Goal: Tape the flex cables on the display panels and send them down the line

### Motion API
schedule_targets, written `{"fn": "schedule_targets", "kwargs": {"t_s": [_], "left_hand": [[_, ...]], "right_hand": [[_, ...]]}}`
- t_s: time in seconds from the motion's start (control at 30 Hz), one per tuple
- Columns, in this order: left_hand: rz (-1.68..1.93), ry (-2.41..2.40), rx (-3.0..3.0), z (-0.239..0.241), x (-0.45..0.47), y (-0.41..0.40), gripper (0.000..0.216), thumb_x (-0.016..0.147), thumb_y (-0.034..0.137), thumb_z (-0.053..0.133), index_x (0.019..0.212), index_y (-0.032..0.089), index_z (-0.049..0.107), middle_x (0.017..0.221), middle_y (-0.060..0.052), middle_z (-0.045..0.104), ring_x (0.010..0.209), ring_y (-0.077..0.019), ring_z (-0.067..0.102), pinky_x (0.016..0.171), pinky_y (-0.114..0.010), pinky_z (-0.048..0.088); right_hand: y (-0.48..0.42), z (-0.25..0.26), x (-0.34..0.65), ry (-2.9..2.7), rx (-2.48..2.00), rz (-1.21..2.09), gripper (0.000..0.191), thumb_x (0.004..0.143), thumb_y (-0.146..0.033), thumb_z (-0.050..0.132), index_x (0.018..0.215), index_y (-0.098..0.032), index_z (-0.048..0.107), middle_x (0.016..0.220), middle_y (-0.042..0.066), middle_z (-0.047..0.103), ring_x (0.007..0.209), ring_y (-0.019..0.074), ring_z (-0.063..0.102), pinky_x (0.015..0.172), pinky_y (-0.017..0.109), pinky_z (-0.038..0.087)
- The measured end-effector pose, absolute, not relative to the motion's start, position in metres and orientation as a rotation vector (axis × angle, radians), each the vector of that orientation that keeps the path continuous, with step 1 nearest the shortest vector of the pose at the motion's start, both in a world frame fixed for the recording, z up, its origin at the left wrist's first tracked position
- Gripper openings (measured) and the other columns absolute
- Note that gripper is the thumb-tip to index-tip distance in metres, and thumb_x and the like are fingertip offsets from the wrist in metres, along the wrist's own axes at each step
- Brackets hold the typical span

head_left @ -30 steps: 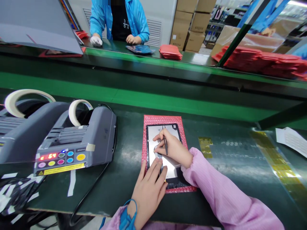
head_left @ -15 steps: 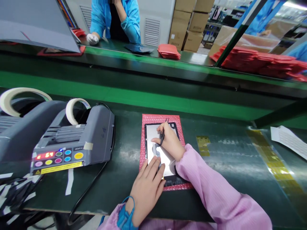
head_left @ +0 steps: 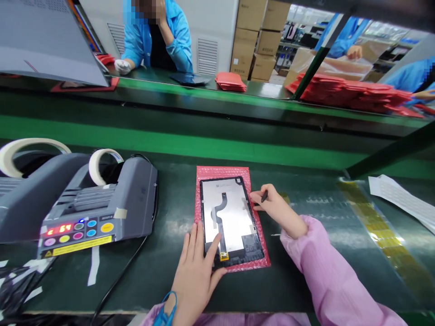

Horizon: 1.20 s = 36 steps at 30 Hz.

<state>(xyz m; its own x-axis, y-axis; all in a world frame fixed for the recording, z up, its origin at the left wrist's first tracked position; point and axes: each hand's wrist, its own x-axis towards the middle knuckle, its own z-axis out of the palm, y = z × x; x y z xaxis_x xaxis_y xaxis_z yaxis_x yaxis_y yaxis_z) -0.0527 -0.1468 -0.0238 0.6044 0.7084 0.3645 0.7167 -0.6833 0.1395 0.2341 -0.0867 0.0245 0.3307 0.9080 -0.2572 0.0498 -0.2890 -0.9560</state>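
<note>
Tablet panel (head_left: 231, 217) lies lengthwise away from the person on red bubble wrap (head_left: 222, 172) on the counter (head_left: 306, 271). Left hand (head_left: 195, 271), fingers spread, rests on its near corner; right hand (head_left: 277, 208), beside its right edge, pinches a dark tool (head_left: 264, 196).

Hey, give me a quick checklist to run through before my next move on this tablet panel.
1. Panel lies flat within the pink bubble mat: ok.
2. Left hand rests its fingers on the panel's lower left edge: ok.
3. Right hand grips the dark tool, off the panel by the mat's right edge: ok.
4. Flex cable seated flat on the panel: cannot tell.
5. Blue wrist strap on the left wrist: ok.
</note>
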Motion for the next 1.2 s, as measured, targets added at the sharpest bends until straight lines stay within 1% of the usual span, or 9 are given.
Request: {"fn": "schedule_targets", "kwargs": {"t_s": [0.13, 0.3, 0.43, 0.53, 0.67, 0.83, 1.03, 1.1, 1.2], "left_hand": [[-0.573, -1.215, -2.813, -0.024, -0.055, -0.131, 0.075, 0.094, 0.044, 0.064, 0.159, 0.025, 0.032, 0.169, -0.024, 0.019, 0.148, -0.0450, 0.036, 0.109, -0.060, 0.046], [-0.590, -1.189, -2.810, -0.019, -0.059, -0.109, 0.070, 0.098, 0.043, 0.057, 0.159, 0.024, 0.029, 0.166, -0.026, 0.026, 0.146, -0.0432, 0.041, 0.106, -0.060, 0.049], [-0.637, -1.196, -2.795, -0.017, -0.058, -0.099, 0.061, 0.101, 0.037, 0.051, 0.158, 0.024, 0.032, 0.167, -0.023, 0.027, 0.149, -0.0418, 0.035, 0.108, -0.059, 0.048], [-0.689, -1.262, -2.737, -0.016, -0.057, -0.095, 0.053, 0.102, 0.028, 0.046, 0.154, 0.022, 0.039, 0.167, -0.021, 0.028, 0.153, -0.0392, 0.028, 0.109, -0.057, 0.048], [-0.702, -1.258, -2.696, -0.019, -0.057, -0.094, 0.049, 0.101, 0.023, 0.045, 0.150, 0.021, 0.046, 0.163, -0.017, 0.038, 0.154, -0.0357, 0.026, 0.109, -0.055, 0.048], [-0.720, -1.195, -2.630, -0.027, -0.061, -0.091, 0.050, 0.099, 0.019, 0.045, 0.149, 0.020, 0.046, 0.162, -0.014, 0.041, 0.156, -0.0305, 0.024, 0.112, -0.050, 0.045], [-0.650, -1.082, -2.639, -0.037, -0.072, -0.082, 0.060, 0.096, 0.020, 0.049, 0.155, 0.022, 0.040, 0.163, -0.013, 0.041, 0.153, -0.0315, 0.032, 0.108, -0.044, 0.048], [-0.655, -1.055, -2.639, -0.040, -0.077, -0.078, 0.060, 0.095, 0.022, 0.051, 0.155, 0.023, 0.041, 0.161, -0.013, 0.044, 0.150, -0.0328, 0.037, 0.106, -0.044, 0.050], [-0.692, -1.046, -2.645, -0.048, -0.084, -0.072, 0.059, 0.094, 0.024, 0.053, 0.153, 0.027, 0.045, 0.159, -0.011, 0.047, 0.147, -0.0335, 0.043, 0.104, -0.044, 0.051]], "right_hand": [[-0.080, 0.025, 0.229, -0.782, -1.542, 1.179, 0.064, 0.060, -0.043, 0.089, 0.093, -0.027, 0.035, 0.096, 0.001, 0.067, 0.066, 0.0126, 0.063, 0.065, 0.030, 0.057], [-0.057, 0.021, 0.220, -0.808, -1.460, 1.170, 0.057, 0.061, -0.040, 0.086, 0.090, -0.026, 0.040, 0.071, -0.005, 0.059, 0.055, 0.0118, 0.053, 0.052, 0.026, 0.046], [-0.037, 0.015, 0.212, -0.891, -1.422, 0.973, 0.053, 0.063, -0.038, 0.082, 0.088, -0.027, 0.037, 0.069, -0.010, 0.048, 0.060, 0.0117, 0.048, 0.058, 0.024, 0.043], [-0.014, 0.014, 0.207, -0.967, -1.417, 0.800, 0.045, 0.069, -0.034, 0.074, 0.088, -0.028, 0.033, 0.071, -0.011, 0.041, 0.062, 0.0113, 0.044, 0.061, 0.024, 0.040], [0.042, 0.020, 0.209, -1.045, -1.463, 0.603, 0.038, 0.075, -0.025, 0.064, 0.087, -0.028, 0.028, 0.074, -0.009, 0.037, 0.064, 0.0118, 0.044, 0.064, 0.024, 0.040], [0.128, 0.042, 0.232, -1.096, -1.658, 0.380, 0.027, 0.088, -0.025, 0.053, 0.093, -0.028, 0.027, 0.083, -0.005, 0.045, 0.072, 0.0137, 0.052, 0.071, 0.025, 0.042], [0.154, 0.049, 0.276, -1.337, -2.074, 0.296, 0.023, 0.090, -0.028, 0.068, 0.102, -0.022, 0.049, 0.083, 0.002, 0.064, 0.078, 0.0213, 0.064, 0.072, 0.030, 0.045], [0.141, 0.046, 0.296, -1.429, -2.211, 0.223, 0.020, 0.094, -0.027, 0.066, 0.109, -0.018, 0.057, 0.093, 0.006, 0.068, 0.088, 0.0223, 0.067, 0.080, 0.034, 0.049], [0.114, 0.043, 0.339, -1.520, -2.422, 0.080, 0.028, 0.099, -0.033, 0.064, 0.121, -0.016, 0.062, 0.116, 0.009, 0.067, 0.105, 0.0241, 0.066, 0.092, 0.044, 0.053]]}}
